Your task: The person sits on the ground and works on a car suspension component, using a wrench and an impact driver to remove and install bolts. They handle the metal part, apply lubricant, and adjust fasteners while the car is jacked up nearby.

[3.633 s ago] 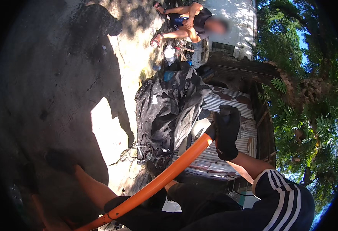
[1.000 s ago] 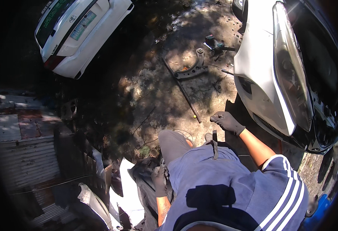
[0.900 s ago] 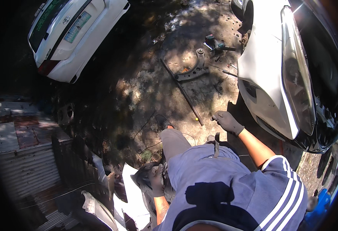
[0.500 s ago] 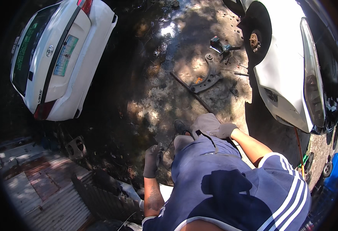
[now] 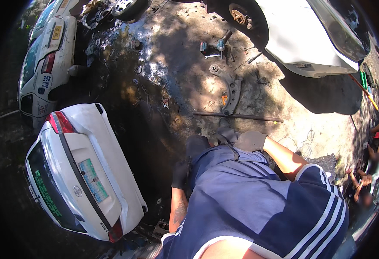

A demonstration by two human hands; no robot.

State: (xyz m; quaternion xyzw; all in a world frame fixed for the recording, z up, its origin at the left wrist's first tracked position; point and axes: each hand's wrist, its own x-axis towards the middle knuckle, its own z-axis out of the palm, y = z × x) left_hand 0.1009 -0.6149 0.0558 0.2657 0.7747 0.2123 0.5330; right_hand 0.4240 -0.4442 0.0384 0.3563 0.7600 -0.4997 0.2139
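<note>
My left hand (image 5: 180, 173), in a dark work glove, hangs beside my left thigh in shadow; its fingers are not distinct. My right hand (image 5: 253, 141), in a grey glove, is low in front of my body by my right leg, with its fingers hard to make out. Beyond my feet a long metal pipe (image 5: 258, 118) lies across the ground. Just past it is a curved car control arm (image 5: 234, 93) with a small orange piece (image 5: 224, 99) beside it. Farther off lies a teal and black cordless impact wrench (image 5: 220, 44).
A white car (image 5: 310, 34) with a bare wheel hub (image 5: 238, 17) stands at the far right. The rear of another white car (image 5: 107, 151) is close on the left, with a further white car (image 5: 51, 60) behind it. A loose wheel (image 5: 124, 6) lies far off. People (image 5: 366, 177) are at the right edge.
My view and body have turned rightward, so the left car appears nearer and the pipe lies level across the view. Both hands stay low by my legs.
</note>
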